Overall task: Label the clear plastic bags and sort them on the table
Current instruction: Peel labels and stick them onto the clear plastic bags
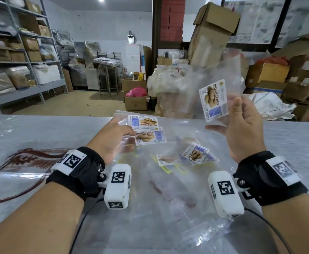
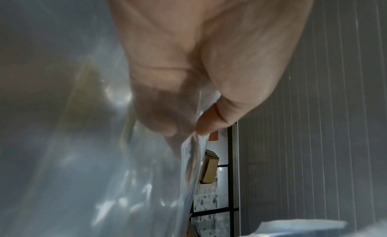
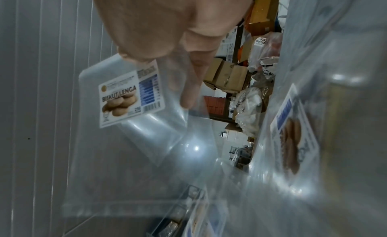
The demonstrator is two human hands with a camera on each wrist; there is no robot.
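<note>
My right hand (image 1: 241, 125) holds up a clear plastic bag (image 1: 221, 70) above the table; a "Biskut Lenga" label (image 1: 213, 99) is stuck on it. In the right wrist view the fingers (image 3: 188, 91) lie behind the film of that bag (image 3: 146, 149), next to the label (image 3: 130, 100). My left hand (image 1: 113, 136) pinches a stack of labelled clear bags (image 1: 146, 131) low over the table; the thumb (image 2: 209, 123) presses the film edge (image 2: 188, 157). More labelled bags (image 1: 194, 154) lie on the table between my hands.
The table (image 1: 30, 129) has a shiny plastic cover with a red-brown pattern at the left. Yellow backing strips (image 1: 168, 168) lie near the middle. Beyond the far edge stand cardboard boxes (image 1: 210, 30), stuffed plastic sacks (image 1: 168, 83) and metal shelves (image 1: 21, 52).
</note>
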